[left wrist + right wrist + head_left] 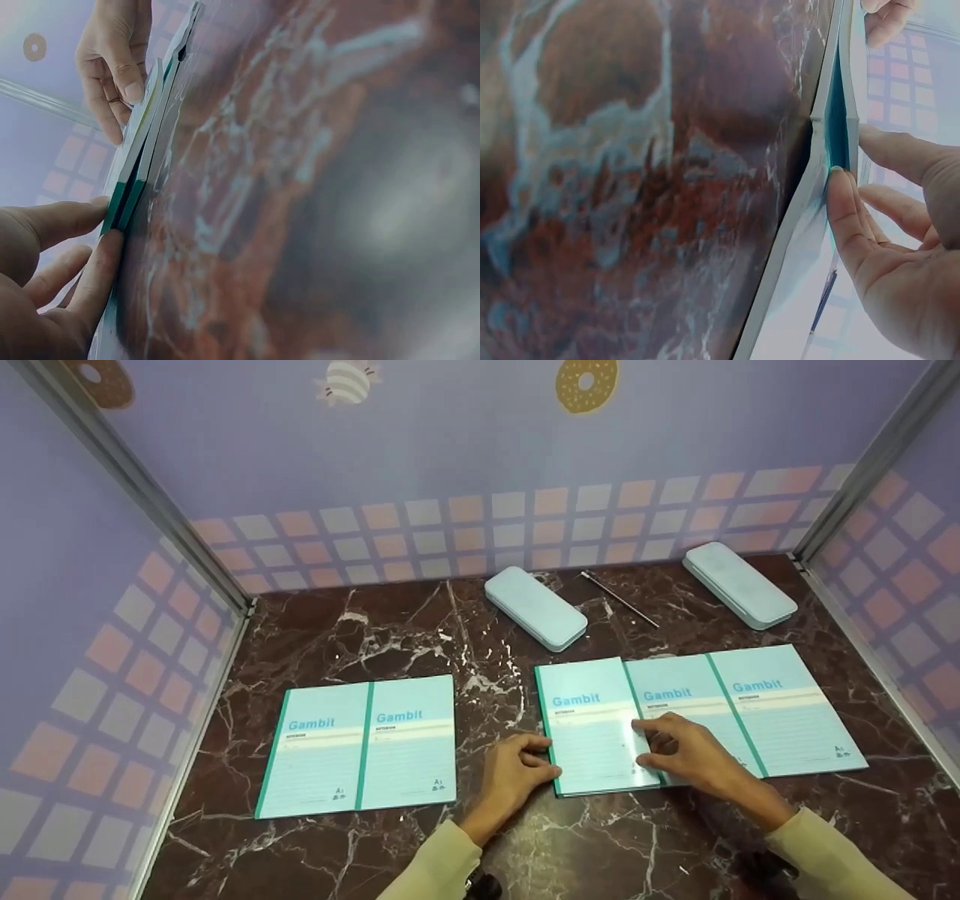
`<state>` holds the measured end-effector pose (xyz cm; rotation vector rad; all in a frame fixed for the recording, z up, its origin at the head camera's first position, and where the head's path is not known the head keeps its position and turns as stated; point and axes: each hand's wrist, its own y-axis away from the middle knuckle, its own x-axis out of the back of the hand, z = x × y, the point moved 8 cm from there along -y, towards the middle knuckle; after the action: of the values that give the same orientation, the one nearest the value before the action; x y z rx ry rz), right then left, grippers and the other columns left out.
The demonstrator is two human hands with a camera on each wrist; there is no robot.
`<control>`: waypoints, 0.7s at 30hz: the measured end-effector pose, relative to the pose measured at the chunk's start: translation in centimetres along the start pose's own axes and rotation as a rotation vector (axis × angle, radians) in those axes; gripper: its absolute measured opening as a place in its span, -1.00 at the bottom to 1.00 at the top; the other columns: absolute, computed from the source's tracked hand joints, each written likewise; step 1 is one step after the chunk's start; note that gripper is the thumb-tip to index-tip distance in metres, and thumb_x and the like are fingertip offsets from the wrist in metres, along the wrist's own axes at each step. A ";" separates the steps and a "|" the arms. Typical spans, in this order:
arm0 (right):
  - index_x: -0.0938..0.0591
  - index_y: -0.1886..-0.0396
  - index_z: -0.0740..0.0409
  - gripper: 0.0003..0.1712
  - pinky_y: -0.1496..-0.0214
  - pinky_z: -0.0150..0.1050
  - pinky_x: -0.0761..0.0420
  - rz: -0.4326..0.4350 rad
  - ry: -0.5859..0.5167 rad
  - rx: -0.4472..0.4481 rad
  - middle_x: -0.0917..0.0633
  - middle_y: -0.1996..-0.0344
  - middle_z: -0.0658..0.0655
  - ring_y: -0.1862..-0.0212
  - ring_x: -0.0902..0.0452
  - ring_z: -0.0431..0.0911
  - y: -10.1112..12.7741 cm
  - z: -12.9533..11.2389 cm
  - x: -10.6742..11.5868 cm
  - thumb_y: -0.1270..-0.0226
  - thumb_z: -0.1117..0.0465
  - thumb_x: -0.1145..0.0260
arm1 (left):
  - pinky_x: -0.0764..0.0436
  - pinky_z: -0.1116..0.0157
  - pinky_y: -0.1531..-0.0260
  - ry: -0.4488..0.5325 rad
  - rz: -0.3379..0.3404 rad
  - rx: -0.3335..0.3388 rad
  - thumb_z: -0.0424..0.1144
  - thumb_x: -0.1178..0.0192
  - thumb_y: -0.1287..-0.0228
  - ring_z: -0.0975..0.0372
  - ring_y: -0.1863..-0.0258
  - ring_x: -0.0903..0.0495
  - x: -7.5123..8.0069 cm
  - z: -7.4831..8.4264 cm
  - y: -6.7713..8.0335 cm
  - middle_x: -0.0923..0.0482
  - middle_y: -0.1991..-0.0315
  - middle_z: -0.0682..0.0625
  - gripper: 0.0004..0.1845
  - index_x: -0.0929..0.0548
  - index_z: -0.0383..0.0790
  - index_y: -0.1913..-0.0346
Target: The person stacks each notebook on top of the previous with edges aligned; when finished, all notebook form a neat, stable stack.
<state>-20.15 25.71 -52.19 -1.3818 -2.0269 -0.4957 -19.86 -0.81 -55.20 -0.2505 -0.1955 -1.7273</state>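
Observation:
A pale green Gambit notebook (592,739) with a green spine lies on another notebook, its edges nearly lined up with the one below. My left hand (517,769) holds its spine side, the fingertips at the green edge. On the opposite side my right hand (694,754) holds the right edge between thumb and fingers. A narrow gap shows between the upper notebook (853,90) and the lower one in the right wrist view. From the left wrist view, the two green spines (124,199) sit one above the other, next to my left fingertips. Two more notebooks (780,727) overlap to the right, partly behind my right hand.
Two overlapping notebooks (409,765) lie on the left of the dark marbled table (337,637). Behind are a light blue pencil case (536,607), a thin pencil (620,600) and a second pencil case (741,583). Patterned walls (480,450) enclose the back and sides.

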 end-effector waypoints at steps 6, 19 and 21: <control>-0.62 -0.34 0.42 -0.33 0.09 -0.16 -0.77 -0.005 0.026 0.004 -0.64 0.10 0.15 0.12 -0.68 0.03 0.0 -0.2 0.1 -0.27 0.31 -0.60 | -0.76 0.38 0.32 -0.029 -0.017 -0.002 -0.45 -0.64 -0.07 0.30 0.38 -0.77 -0.1 0.2 0.0 -0.77 0.14 -0.08 -0.59 -0.81 -0.34 -0.02; -0.70 -0.24 0.38 -0.38 0.21 -0.22 -0.72 0.008 0.053 0.041 -0.55 0.19 0.13 0.18 -0.65 0.03 0.0 -0.5 -0.1 -0.19 0.32 -0.65 | -0.76 0.40 0.31 -0.075 0.036 -0.077 -0.47 -0.60 -0.11 0.24 0.33 -0.81 0.1 1.1 0.3 -0.81 0.15 -0.13 -0.67 -0.83 -0.36 0.03; -0.72 -0.22 0.38 -0.40 0.23 -0.24 -0.71 0.014 0.055 0.042 -0.54 0.22 0.12 0.19 -0.65 0.03 -0.1 -0.5 -0.1 -0.17 0.30 -0.66 | -0.77 0.40 0.30 -0.067 0.049 -0.081 -0.48 -0.58 -0.14 0.22 0.31 -0.82 0.1 1.2 0.4 -0.81 0.16 -0.14 -0.69 -0.83 -0.37 0.03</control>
<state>-20.06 25.29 -51.87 -1.3418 -1.9714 -0.4774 -19.41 -0.67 -54.04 -0.3705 -0.1671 -1.6813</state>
